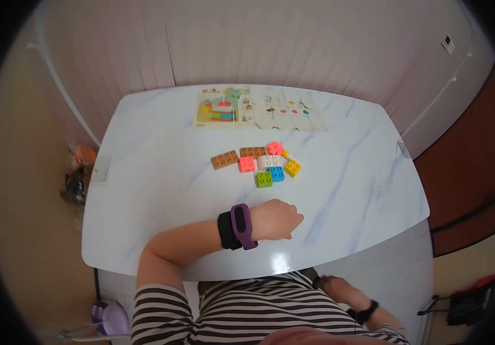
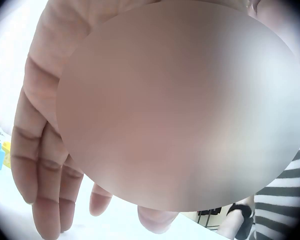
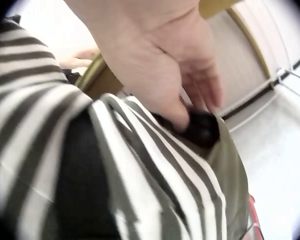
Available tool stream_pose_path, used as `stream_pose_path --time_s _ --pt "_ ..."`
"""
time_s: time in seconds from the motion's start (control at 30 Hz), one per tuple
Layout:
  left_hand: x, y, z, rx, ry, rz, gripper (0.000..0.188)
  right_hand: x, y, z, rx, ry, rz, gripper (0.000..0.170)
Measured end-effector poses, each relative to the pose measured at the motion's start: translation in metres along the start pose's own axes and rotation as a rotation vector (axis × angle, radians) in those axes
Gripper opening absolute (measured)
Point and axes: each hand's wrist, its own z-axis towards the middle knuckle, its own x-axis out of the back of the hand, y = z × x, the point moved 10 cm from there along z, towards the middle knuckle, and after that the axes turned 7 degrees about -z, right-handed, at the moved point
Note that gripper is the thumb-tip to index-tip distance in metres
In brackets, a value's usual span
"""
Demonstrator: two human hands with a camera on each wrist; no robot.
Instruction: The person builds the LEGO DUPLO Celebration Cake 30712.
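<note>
Hanging over the near part of a white marbled surface (image 1: 144, 172), a person's left hand (image 1: 276, 219) has loosely bent fingers holding nothing; a blurred oval hides much of its palm in the left wrist view. A purple wristband (image 1: 241, 224) circles that wrist. The right hand (image 1: 342, 290) is down by the lap, below the surface's near edge, its thumb and fingers closed around a dark object (image 3: 204, 131) too blurred to identify, at the edge of some olive cloth (image 3: 232, 175) just beside a striped shirt (image 1: 253, 310). Beyond the left hand, near the middle of the surface, toy bricks lie in a loose cluster. Nearest is a green brick (image 1: 264, 179), with a blue brick (image 1: 276, 173) just beside it, to the right. Behind these sit a pink brick (image 1: 247, 164) on the left, a white arched brick (image 1: 271, 161) in the middle and a yellow brick (image 1: 293, 168) on the right, turned at an angle. Farther back are a long brown brick (image 1: 252, 152) and a coral flower piece (image 1: 275, 148); a second brown brick (image 1: 225, 159) slants at the cluster's left end. A creased picture sheet (image 1: 259, 109) lies flat along the far edge.
</note>
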Motion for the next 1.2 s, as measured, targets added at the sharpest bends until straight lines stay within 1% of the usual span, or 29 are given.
stream_pose_path --time_s 0.03,0.1,0.17,0.23,0.27,0.3,0.33,0.37,0.43,0.5,0.57,0.6,0.7,0.8,0.93,1.03,1.2 --pt "-0.001 0.001 0.003 0.011 -0.014 0.007 0.034 0.015 -0.015 -0.011 0.115 -0.192 0.044 0.025" --pt "-0.002 -0.003 0.005 0.039 -0.068 0.004 0.034 0.062 -0.023 -0.016 0.226 -0.127 0.294 0.024" --pt "-0.002 -0.01 0.004 0.086 -0.153 -0.022 0.034 0.149 -0.018 -0.012 0.202 0.211 0.281 0.025" --pt "0.026 -0.028 0.003 0.148 -0.091 -0.097 0.033 0.216 -0.007 0.004 0.308 0.518 0.103 0.031" --pt "0.04 -0.039 0.002 0.18 -0.053 -0.145 0.034 0.247 0.001 0.017 0.321 0.656 -0.013 0.036" --pt "0.06 -0.055 0.002 0.2 0.0 -0.051 0.036 0.275 0.009 0.038 0.312 0.725 -0.035 0.04" --pt "0.086 -0.075 0.0 0.298 0.029 -0.031 0.037 0.297 0.021 0.063 0.331 0.816 -0.107 0.045" --pt "0.112 -0.094 -0.004 0.395 0.059 -0.016 0.038 0.319 0.031 0.091 0.311 0.876 -0.231 0.049" --pt "0.157 -0.164 -0.018 0.455 0.34 0.167 0.042 0.357 0.054 0.149 0.155 0.821 -0.224 0.054" --pt "0.193 -0.215 -0.037 0.618 0.419 0.28 0.049 0.387 0.077 0.208 0.051 0.939 -0.448 0.057" --pt "0.209 -0.24 -0.057 0.784 0.459 0.367 0.056 0.413 0.083 0.239 -0.044 0.944 -0.515 0.059" --pt "0.214 -0.251 -0.065 0.863 0.484 0.408 0.059 0.424 0.085 0.251 -0.096 0.943 -0.55 0.06" --pt "0.21 -0.286 -0.074 0.94 0.553 0.575 0.067 0.438 0.089 0.27 -0.28 1.042 -0.455 0.063" --pt "0.209 -0.292 -0.073 0.876 0.651 0.575 0.07 0.441 0.075 0.28 -0.315 0.963 -0.421 0.067" --pt "0.209 -0.287 -0.07 0.845 0.74 0.569 0.068 0.444 0.065 0.286 -0.289 0.986 -0.366 0.071" --pt "0.207 -0.286 -0.072 0.836 0.817 0.473 0.068 0.445 0.064 0.288 -0.266 0.962 -0.354 0.073" --pt "0.203 -0.292 -0.087 0.898 0.823 0.487 0.067 0.449 0.077 0.282 -0.275 0.948 -0.341 0.075"
